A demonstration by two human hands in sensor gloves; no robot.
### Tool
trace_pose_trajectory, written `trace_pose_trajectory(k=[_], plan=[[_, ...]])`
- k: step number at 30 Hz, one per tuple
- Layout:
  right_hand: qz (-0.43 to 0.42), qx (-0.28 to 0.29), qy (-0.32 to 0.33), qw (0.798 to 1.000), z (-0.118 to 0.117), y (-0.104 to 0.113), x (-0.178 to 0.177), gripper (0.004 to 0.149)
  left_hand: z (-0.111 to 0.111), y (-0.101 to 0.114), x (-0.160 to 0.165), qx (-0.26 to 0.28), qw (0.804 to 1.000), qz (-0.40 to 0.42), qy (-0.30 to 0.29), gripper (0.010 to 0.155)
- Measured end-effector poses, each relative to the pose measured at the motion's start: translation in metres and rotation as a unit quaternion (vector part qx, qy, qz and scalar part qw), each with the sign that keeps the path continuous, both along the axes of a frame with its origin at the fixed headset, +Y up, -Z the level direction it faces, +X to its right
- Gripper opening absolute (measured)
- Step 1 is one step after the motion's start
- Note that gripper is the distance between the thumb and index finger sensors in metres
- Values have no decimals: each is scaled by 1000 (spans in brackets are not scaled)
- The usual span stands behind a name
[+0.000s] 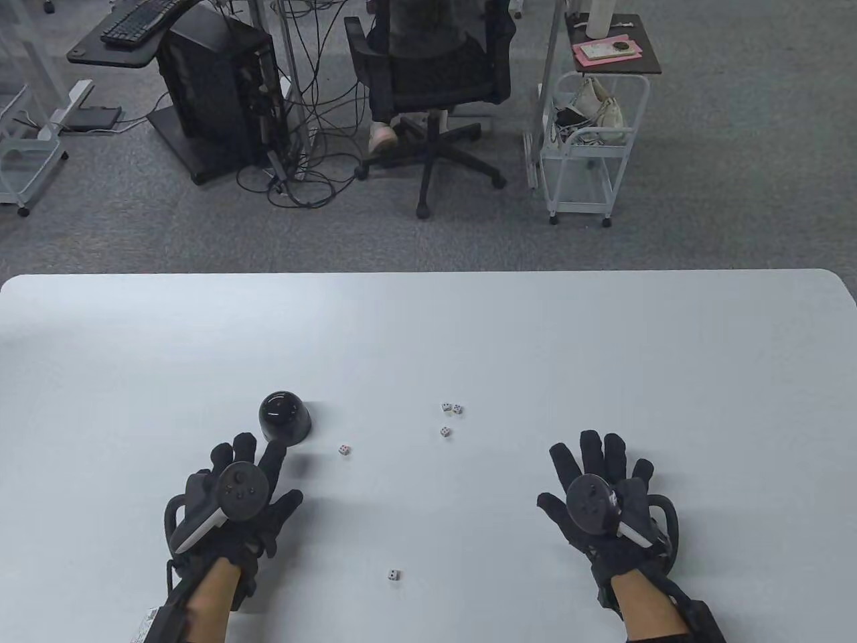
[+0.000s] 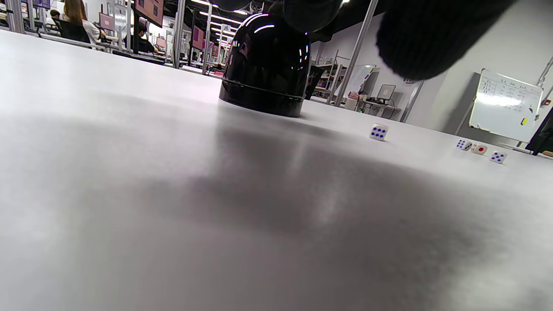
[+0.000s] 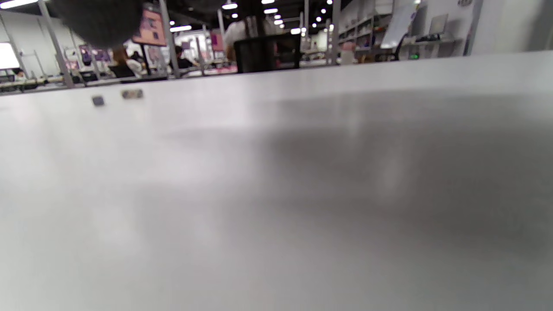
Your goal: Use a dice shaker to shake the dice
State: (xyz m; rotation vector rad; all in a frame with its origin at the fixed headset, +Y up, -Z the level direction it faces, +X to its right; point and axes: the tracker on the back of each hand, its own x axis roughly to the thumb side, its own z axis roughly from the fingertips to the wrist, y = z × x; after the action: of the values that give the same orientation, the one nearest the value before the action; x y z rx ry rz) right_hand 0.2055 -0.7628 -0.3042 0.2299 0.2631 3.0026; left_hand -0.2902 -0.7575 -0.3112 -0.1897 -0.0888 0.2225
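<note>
Setting: office floor with a chair and cart beyond a pale counter
Shaker: black dome, mouth down on the counter, left of centre, no long axis to speak of
Dice: five loose on the counter; one just right of the shaker, three clustered near centre, one nearer the person
Left hand: just below the shaker, fingers spread, fingertips near its rim; contact cannot be told
Right hand: flat, fingers apart, holding nothing, well apart from the shaker
Key relation: shaker lies straight ahead of the left hand, the nearer one; the dice cluster lies between the two hands
</note>
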Motion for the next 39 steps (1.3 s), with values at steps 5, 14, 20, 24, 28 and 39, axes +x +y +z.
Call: trace_pose_trajectory(k=[5, 14, 20, 24, 28, 39], plan=[[7, -3, 1, 1000, -2, -3, -2, 72, 0, 1, -1, 6, 1000, 8, -2, 79], [15, 2, 12, 1000, -2, -4, -6, 72, 1, 1, -2, 12, 1000, 8, -1, 79], [13, 16, 17, 1000, 0, -2, -6, 72, 1, 3, -3, 13, 1000, 5, 1, 79], [7, 28, 24, 999, 2, 1, -7, 72, 0, 11, -6, 33, 999, 18, 10, 79], [2, 35, 28, 999, 3, 4, -9, 72, -9, 22, -12, 40, 999, 20, 29, 80], [-3, 35, 35, 999, 4, 7, -11, 72, -71, 36, -9, 20, 992, 55, 116, 91]])
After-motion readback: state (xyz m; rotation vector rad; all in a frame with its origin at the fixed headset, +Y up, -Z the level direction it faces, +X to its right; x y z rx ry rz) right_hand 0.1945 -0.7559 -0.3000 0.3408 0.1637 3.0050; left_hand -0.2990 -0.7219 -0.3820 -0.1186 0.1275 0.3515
